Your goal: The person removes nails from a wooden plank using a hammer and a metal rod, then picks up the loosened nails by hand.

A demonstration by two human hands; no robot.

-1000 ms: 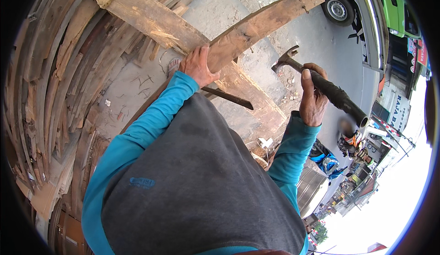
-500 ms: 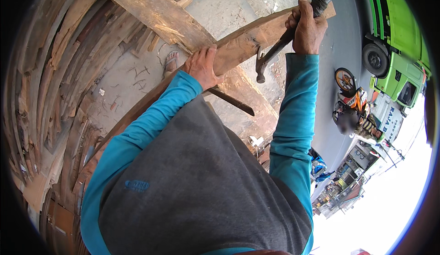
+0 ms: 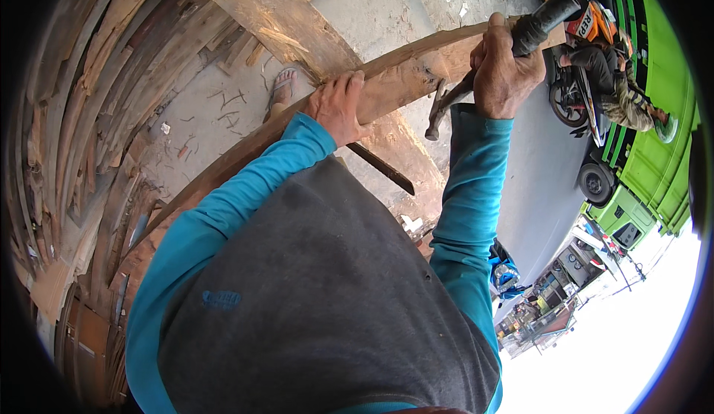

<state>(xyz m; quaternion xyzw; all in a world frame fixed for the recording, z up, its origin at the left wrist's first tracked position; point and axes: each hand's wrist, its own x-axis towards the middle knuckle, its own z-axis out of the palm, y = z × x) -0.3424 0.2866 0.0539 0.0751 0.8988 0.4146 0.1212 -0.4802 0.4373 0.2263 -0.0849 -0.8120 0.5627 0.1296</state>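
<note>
My right hand [image 3: 507, 78] is closed round the dark, wrapped handle of a claw hammer [image 3: 439, 113]. The hammer's head hangs low beside a long wooden beam [image 3: 398, 85], its claw end close against the beam's side near a dark mark. Whether the claw grips a nail I cannot make out. My left hand [image 3: 338, 107] holds the beam further left, fingers over its upper edge. Under the beam a wide, worn plank [image 3: 275, 20] runs crosswise, its far part reaching to the top of the view. A narrow dark strip of wood [image 3: 383, 170] sticks out beneath my left hand.
Long boards [image 3: 89, 109] are stacked along the left side. A sandalled foot [image 3: 284, 87] stands on the concrete beyond the beam. To the right, a road carries a rider on an orange motorcycle [image 3: 591, 72] and a green truck [image 3: 639, 168].
My right hand and the hammer have come slightly right and nearer to me. My left hand keeps its hold on the beam. On the road, the motorcycle and truck have shifted position.
</note>
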